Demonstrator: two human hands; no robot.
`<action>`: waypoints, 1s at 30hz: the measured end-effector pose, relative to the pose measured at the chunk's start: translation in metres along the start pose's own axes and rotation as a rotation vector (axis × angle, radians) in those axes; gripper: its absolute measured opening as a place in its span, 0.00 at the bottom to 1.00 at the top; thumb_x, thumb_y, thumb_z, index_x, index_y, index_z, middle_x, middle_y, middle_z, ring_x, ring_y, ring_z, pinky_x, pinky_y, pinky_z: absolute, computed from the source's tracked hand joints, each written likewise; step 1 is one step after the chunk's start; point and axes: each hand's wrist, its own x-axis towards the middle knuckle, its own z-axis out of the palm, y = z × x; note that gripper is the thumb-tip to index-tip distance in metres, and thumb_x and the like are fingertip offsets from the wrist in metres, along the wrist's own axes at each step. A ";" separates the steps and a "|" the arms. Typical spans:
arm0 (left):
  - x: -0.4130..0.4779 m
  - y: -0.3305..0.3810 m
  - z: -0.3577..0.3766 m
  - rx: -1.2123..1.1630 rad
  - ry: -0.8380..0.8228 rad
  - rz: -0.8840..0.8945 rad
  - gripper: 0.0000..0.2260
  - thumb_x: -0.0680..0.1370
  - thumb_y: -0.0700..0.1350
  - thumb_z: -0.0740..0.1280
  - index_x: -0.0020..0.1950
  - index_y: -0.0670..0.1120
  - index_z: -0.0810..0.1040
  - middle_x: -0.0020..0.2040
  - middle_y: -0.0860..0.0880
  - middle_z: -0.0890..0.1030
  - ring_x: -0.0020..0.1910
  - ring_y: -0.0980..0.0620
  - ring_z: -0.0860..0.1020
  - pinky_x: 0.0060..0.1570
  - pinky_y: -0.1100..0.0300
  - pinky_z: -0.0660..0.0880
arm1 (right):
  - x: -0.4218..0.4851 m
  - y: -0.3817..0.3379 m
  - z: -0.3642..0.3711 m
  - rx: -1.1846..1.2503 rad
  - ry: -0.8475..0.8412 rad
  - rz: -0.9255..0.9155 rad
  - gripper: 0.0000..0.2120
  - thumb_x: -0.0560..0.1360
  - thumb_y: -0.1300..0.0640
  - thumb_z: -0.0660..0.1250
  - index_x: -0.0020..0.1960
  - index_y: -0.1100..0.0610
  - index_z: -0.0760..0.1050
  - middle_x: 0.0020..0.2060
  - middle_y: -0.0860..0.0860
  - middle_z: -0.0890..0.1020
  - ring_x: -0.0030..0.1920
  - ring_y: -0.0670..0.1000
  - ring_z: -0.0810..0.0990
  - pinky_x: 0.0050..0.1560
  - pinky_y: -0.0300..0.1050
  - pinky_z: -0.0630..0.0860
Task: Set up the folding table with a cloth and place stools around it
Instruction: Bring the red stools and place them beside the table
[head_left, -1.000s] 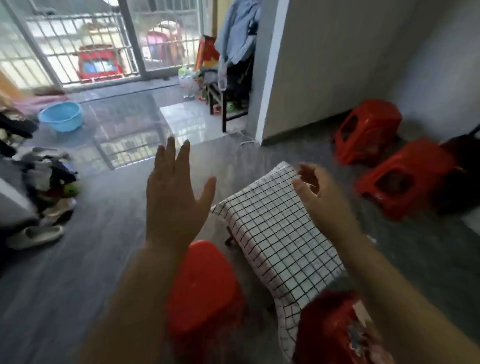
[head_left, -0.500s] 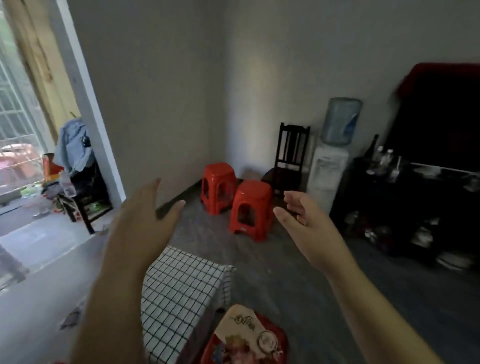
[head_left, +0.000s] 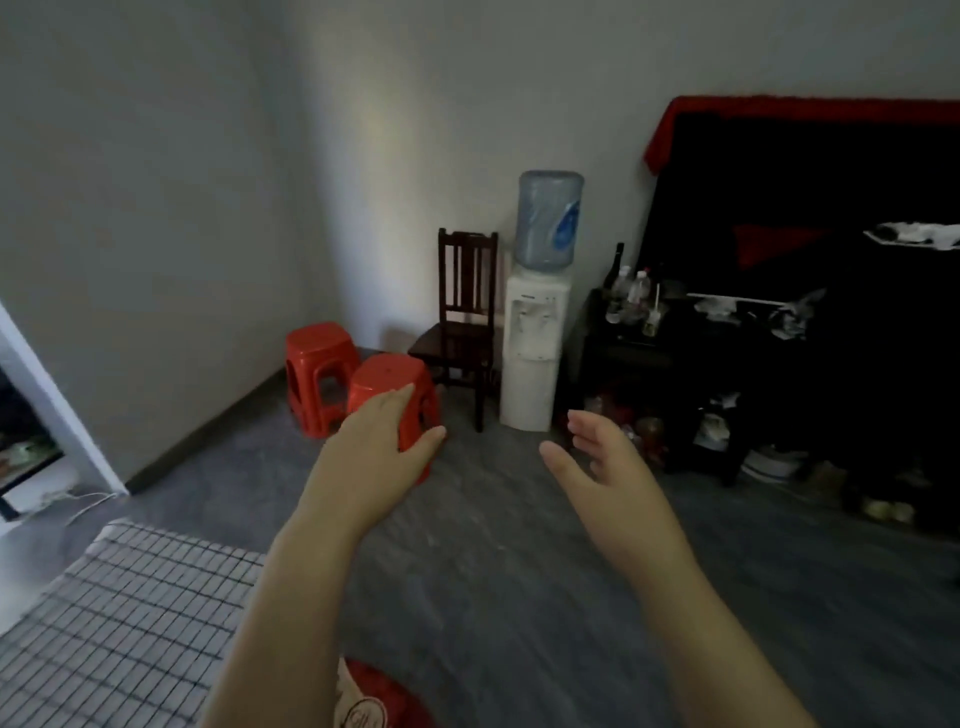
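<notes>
The table under its black-and-white checked cloth (head_left: 119, 623) fills the lower left corner. Two red plastic stools stand on the floor near the far wall: one (head_left: 318, 358) against the wall, the other (head_left: 388, 379) just in front of it. My left hand (head_left: 382, 447) is stretched out, fingers apart, in front of the nearer stool and partly covers it; I cannot tell if it touches. My right hand (head_left: 597, 457) hangs open to the right, holding nothing. Another red stool (head_left: 384, 699) peeks in at the bottom edge beside the table.
A dark wooden chair (head_left: 465, 332) and a white water dispenser (head_left: 535, 343) stand behind the stools. A black cabinet (head_left: 779, 332) with bottles and clutter lines the right side. A white door frame (head_left: 47, 395) and a cable on the floor are at the left.
The view has swung from the table towards the room's corner and come closer to the two stools. Both hands have stretched further forward, the left one now over the nearer stool.
</notes>
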 end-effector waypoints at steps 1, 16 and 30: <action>0.017 0.003 0.018 -0.018 -0.010 -0.015 0.31 0.74 0.64 0.59 0.73 0.50 0.65 0.71 0.50 0.69 0.69 0.49 0.68 0.67 0.48 0.66 | 0.015 0.013 -0.007 -0.018 -0.001 0.023 0.26 0.75 0.45 0.65 0.71 0.47 0.64 0.67 0.41 0.69 0.64 0.38 0.67 0.60 0.35 0.63; 0.306 -0.018 0.170 0.043 0.068 -0.241 0.30 0.77 0.56 0.63 0.75 0.45 0.60 0.75 0.46 0.63 0.73 0.46 0.62 0.69 0.45 0.63 | 0.335 0.147 -0.032 -0.024 -0.078 0.197 0.25 0.74 0.44 0.66 0.68 0.48 0.66 0.66 0.45 0.71 0.65 0.44 0.70 0.69 0.49 0.67; 0.519 -0.150 0.232 0.275 0.074 -0.507 0.30 0.77 0.57 0.63 0.75 0.48 0.60 0.74 0.47 0.64 0.72 0.47 0.63 0.69 0.50 0.60 | 0.663 0.210 0.137 -0.246 -0.381 -0.054 0.29 0.76 0.43 0.61 0.73 0.54 0.60 0.72 0.52 0.64 0.71 0.51 0.64 0.70 0.47 0.62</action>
